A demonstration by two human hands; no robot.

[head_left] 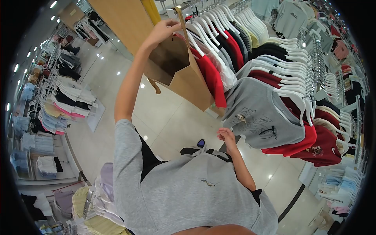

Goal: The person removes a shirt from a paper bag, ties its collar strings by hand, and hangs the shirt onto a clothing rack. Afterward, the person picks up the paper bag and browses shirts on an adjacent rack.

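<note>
My left hand [163, 33] is raised to the upper middle, its fingers bent against the handle of a brown paper bag [197, 84]. The bag tilts with its mouth towards me, and its inside is dark. One handle strap [181, 17] rises to the end of a clothes rail, and another hangs loose below the mouth. Lower down, my right hand [226, 137] is held in front of my body with loosely curled fingers, apart and holding nothing. Nearest to it is a grey printed T-shirt [266, 113] on a white hanger.
Red, white and black shirts [211, 72] hang beside the bag. A chrome rack [319, 58] on the right carries several garments, including a dark red T-shirt [323, 145]. More clothing racks [66, 94] stand left across the tiled floor [168, 121]. A wooden panel [121, 21] rises behind my left hand.
</note>
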